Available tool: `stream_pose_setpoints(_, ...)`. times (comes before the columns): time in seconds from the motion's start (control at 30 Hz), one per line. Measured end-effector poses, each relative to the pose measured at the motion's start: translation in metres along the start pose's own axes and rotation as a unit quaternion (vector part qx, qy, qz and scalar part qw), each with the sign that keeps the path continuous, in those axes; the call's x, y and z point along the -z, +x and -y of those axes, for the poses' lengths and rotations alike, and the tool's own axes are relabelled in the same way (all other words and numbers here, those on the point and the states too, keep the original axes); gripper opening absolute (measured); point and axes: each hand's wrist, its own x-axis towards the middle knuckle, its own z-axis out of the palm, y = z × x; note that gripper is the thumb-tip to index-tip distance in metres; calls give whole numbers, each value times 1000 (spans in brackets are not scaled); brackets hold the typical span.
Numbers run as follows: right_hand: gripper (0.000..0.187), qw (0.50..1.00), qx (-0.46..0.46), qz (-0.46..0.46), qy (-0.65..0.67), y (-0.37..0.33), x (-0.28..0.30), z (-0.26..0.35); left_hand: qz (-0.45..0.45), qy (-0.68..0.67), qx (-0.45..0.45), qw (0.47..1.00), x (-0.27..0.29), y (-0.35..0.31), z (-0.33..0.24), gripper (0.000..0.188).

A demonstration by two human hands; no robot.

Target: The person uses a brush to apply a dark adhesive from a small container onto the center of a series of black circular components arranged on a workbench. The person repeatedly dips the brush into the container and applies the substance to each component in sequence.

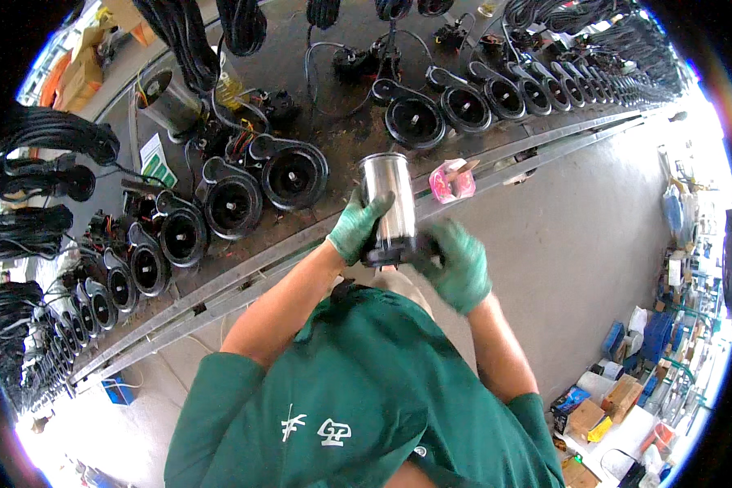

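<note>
In front of my body, over the bench's near edge, stands a shiny steel cylinder point(389, 193) with a black round base point(390, 250) at its lower end. My left hand point(359, 224), in a green glove, is closed around the cylinder's left side, thumb across the metal. My right hand point(457, 267), gloved the same, is smeared by motion; its fingers curl at the right side of the black base. What lies inside that grip is partly hidden. Just right of the cylinder, a small pink box point(452, 180) with an opened top sits at the bench edge.
Rows of black round pump housings point(415, 119) with side spouts line the dark bench point(346, 134). Coiled black cables point(57, 134) lie behind them. A loose steel cylinder point(169, 102) is at the back left. Boxes and bins point(622, 396) stand on the far right.
</note>
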Motion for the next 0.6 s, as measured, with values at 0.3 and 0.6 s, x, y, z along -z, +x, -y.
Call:
stream_pose_setpoints(0.3, 33, 966, -176, 188, 21, 148, -13, -26, 85, -355, 219, 905, -4, 9, 6, 52)
stream_pose_setpoints(0.6, 53, 955, -99, 270, -79, 189, -35, -31, 41, -405, 132, 904, 14, 26, 18, 44)
